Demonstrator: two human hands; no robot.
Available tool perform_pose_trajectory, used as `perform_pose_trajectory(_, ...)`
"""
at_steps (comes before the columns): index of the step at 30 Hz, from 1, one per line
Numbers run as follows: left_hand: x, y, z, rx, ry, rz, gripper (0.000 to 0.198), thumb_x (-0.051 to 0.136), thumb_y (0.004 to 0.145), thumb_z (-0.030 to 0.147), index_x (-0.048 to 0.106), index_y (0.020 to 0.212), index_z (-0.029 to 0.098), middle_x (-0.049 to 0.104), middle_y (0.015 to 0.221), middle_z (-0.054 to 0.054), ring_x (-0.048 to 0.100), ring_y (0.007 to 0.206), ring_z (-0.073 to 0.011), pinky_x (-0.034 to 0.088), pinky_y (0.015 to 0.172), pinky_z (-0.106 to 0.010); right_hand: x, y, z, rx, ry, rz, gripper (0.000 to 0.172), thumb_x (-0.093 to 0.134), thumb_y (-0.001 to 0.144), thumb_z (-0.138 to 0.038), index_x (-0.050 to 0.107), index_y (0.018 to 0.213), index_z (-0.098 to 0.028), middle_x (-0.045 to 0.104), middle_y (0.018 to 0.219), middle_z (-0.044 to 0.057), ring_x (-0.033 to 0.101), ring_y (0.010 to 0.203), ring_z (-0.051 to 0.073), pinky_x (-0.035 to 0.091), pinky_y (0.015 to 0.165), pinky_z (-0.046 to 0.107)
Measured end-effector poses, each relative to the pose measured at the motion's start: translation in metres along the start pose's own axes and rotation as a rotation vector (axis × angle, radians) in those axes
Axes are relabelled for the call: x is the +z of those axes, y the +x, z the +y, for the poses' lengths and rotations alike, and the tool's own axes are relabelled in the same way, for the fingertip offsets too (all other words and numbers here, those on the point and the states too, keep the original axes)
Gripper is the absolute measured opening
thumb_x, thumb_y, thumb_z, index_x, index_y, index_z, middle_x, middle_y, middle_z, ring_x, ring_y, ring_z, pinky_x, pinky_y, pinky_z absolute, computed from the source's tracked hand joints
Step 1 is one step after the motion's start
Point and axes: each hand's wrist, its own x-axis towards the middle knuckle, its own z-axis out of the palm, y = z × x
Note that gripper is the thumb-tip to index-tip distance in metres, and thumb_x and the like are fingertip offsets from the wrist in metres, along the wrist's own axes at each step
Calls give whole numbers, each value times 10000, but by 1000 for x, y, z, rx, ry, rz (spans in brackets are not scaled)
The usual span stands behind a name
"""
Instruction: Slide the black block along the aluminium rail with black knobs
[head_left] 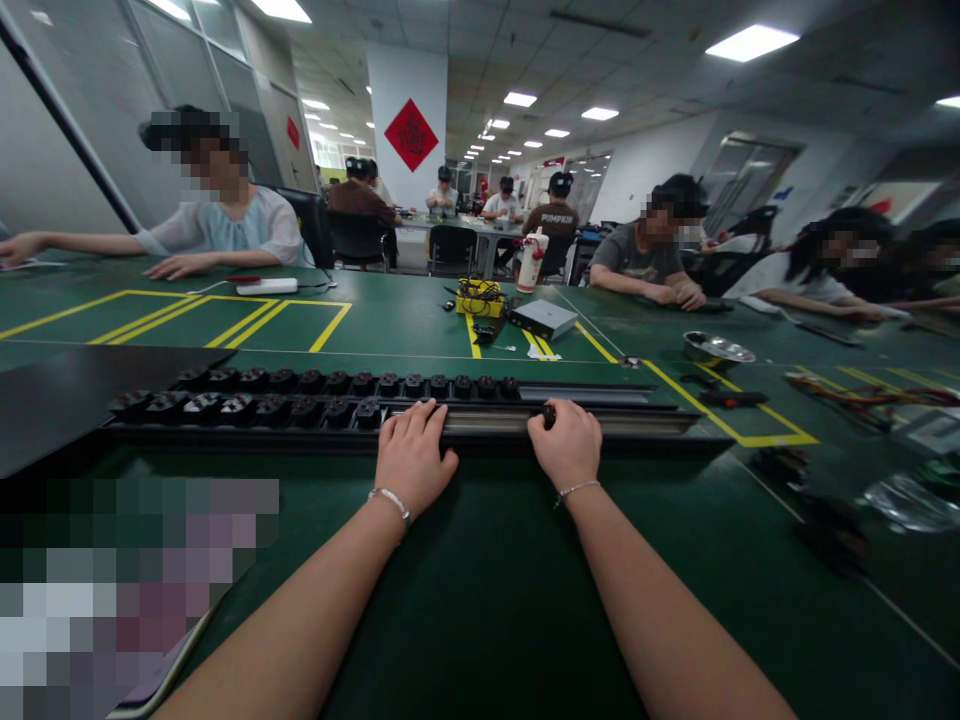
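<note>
Your right hand [570, 442] closes its thumb and fingers on a small dark part [550, 416], which sits at the front rail [491, 426]; whether the part is seated in the channel cannot be told. Your left hand [411, 455] lies left of that grip, palm down, fingers extended over the same rail, thumb apart; what lies beneath those fingers is hidden. This placement appears to steady the rail while the right hand controls the part. Left of your left hand, front-row modules [367, 412] stand side by side, probably so that the channel keeps them aligned. Just beyond, the rear rail [585, 396] runs parallel and carries rear-row modules [439, 387]. Note the edges: exposed channel spans the gap between your hands and continues right of the grip to the rail's end, which gives a straight path lengthwise; the raised rail sides appear to limit movement across it. Toward you, the green tabletop [480, 620] extends between your forearms. Farther beyond the grip sit a grey box [544, 318] and a yellow object with cables [480, 298]; a metal bowl [718, 350] sits beyond and to the right.
</note>
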Motion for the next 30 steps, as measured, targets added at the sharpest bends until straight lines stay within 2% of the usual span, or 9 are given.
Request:
perform_pose_trajectory(9, 0, 0, 1, -2, -9, 3, 528, 464, 744, 314, 455, 1264, 226, 459, 1361, -47, 372, 1258, -221, 248, 1037, -399, -4, 2, 4, 11, -8, -20, 272, 477, 733, -336, 660, 889, -208, 655, 927, 83, 504, 1058, 257, 300, 932, 430)
perform_pose_trajectory(30, 0, 0, 0, 15, 18, 20, 526, 468, 741, 327, 465, 1254, 213, 472, 1348, -46, 394, 1238, -217, 262, 1025, -397, -4, 3, 4, 58, 33, -18, 270, 469, 720, -307, 654, 881, -195, 660, 930, 72, 512, 1051, 246, 310, 938, 399)
